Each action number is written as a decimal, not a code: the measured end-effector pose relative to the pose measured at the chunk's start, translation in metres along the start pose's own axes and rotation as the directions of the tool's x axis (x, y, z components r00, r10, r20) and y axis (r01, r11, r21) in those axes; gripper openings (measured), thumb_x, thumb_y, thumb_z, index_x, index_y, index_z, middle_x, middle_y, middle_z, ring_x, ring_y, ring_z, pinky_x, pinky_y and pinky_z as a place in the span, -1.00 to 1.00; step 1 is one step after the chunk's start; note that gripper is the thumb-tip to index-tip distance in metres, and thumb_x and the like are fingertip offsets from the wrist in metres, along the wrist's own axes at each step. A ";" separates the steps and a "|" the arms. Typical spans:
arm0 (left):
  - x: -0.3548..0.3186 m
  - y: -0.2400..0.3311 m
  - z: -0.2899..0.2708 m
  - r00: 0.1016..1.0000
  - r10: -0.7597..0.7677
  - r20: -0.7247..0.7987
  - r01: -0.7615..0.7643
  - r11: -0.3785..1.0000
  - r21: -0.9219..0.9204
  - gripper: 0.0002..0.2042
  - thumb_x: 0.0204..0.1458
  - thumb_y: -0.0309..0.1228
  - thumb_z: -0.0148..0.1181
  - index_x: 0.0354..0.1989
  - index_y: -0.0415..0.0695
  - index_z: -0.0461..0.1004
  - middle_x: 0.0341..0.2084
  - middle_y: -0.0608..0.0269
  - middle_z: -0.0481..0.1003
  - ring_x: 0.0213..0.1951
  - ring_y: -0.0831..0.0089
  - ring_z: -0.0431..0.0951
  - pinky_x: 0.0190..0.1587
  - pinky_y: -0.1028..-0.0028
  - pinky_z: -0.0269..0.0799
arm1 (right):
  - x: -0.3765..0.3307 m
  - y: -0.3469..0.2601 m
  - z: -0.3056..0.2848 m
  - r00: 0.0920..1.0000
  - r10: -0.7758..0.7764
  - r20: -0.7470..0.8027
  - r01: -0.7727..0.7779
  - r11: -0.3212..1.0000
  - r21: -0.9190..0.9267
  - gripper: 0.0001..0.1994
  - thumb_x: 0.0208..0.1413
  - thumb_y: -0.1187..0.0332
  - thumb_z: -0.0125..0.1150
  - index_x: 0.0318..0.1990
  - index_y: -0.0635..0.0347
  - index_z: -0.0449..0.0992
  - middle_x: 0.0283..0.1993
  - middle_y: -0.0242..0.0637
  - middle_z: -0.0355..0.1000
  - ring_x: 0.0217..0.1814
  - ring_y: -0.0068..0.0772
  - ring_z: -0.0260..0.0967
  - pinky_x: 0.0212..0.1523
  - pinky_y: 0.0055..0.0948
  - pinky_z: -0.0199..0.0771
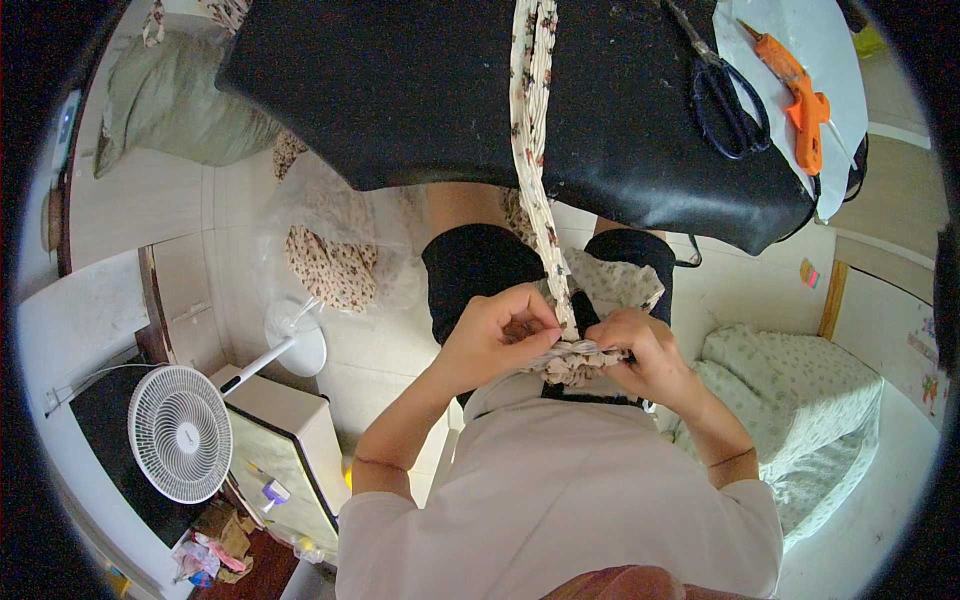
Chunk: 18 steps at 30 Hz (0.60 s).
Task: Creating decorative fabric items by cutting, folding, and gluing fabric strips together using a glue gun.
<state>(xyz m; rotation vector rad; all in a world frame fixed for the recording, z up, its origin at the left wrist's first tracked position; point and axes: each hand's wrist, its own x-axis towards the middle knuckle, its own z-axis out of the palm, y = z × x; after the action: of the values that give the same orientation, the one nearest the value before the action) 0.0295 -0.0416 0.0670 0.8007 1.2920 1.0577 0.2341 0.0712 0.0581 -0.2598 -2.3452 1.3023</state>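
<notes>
Pale floor tiles (390, 350) fill the middle of the frame, seen from above past the person's white shirt. Across the upper part of the frame lies a black tabletop (420, 90), and a long strip of cream floral fabric (532, 120) runs down over it from the top edge to the hands at centre. The left hand (495, 335) is closed, its fingers pinched together on the gathered, pleated end of the strip. The right hand (645, 355) is closed too, gripping the same bunched folds just beside the left, so the two hands nearly touch over the person's lap. At upper right on the tabletop lie black-handled scissors (725, 95) and, just beside them on a white sheet, an orange glue gun (800, 100). At lower left stands a white fan (180, 432); more floral cloth in clear plastic (330, 265) lies on the floor at centre left. A bed with a pale green patterned cover (810, 400) sits at right.
</notes>
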 end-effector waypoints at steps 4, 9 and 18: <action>-0.008 0.000 0.008 0.999 0.000 -0.049 0.002 0.999 0.040 -0.89 0.01 -0.55 0.21 -0.33 -0.21 0.40 -0.48 0.34 0.53 -0.40 0.72 0.50 -0.36 0.68 0.41 | -0.003 -0.001 0.001 0.990 0.137 0.029 -0.139 0.988 0.066 -0.55 -0.27 0.64 0.30 -0.14 0.24 0.31 -0.25 -0.17 0.46 -0.25 -0.07 0.47 -0.28 -0.25 0.47; -0.019 0.003 0.011 0.998 0.048 -0.046 -0.044 0.995 0.092 -0.47 -0.19 -0.46 0.40 -0.06 -0.13 0.22 -0.32 0.11 0.56 -0.26 0.47 0.57 -0.17 0.51 0.47 | -0.007 -0.006 0.003 0.944 0.328 0.047 -0.331 0.931 0.157 -0.59 -0.19 0.60 0.32 -0.15 0.21 0.30 -0.25 -0.16 0.46 -0.28 -0.17 0.49 -0.35 -0.35 0.48; -0.033 -0.015 0.041 0.962 -0.022 -0.272 0.025 1.000 0.007 -0.46 -0.18 -0.53 0.41 -0.19 -0.11 0.07 -0.35 0.12 0.49 -0.21 0.46 0.54 -0.14 0.49 0.46 | -0.004 -0.019 0.005 0.837 0.518 0.175 -0.547 0.796 0.260 -0.64 -0.06 0.53 0.33 -0.18 0.19 0.26 -0.29 -0.24 0.45 -0.24 -0.43 0.50 -0.25 -0.48 0.49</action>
<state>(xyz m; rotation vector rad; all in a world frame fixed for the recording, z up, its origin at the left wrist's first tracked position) 0.0735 -0.0735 0.0706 0.6610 1.5364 1.1721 0.2358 0.0557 0.0706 -0.8273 -2.1786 1.9521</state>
